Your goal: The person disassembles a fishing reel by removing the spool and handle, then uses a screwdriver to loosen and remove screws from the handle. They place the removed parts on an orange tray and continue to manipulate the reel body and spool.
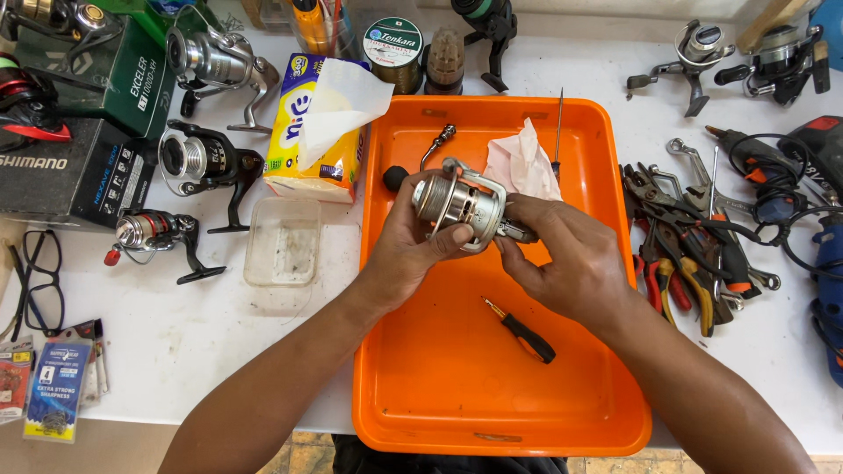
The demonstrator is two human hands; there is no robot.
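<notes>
Both my hands hold a silver spinning fishing reel (461, 204) above an orange tray (457, 386). My left hand (406, 241) grips the reel's spool end from the left. My right hand (571, 259) holds the reel's body and stem from the right. The reel's crank handle with a black knob (397, 177) sticks out behind my left hand. In the tray lie a small screwdriver with a black handle (524, 333), a crumpled pink tissue (521, 162) and a thin metal pick (558, 132).
Several other reels (206, 162) and boxes stand at the left, with a yellow tissue pack (316, 132) and a clear plastic tub (283, 241). Pliers and hand tools (694, 246) are piled right of the tray. Eyeglasses (35, 281) and hook packets (54, 386) lie far left.
</notes>
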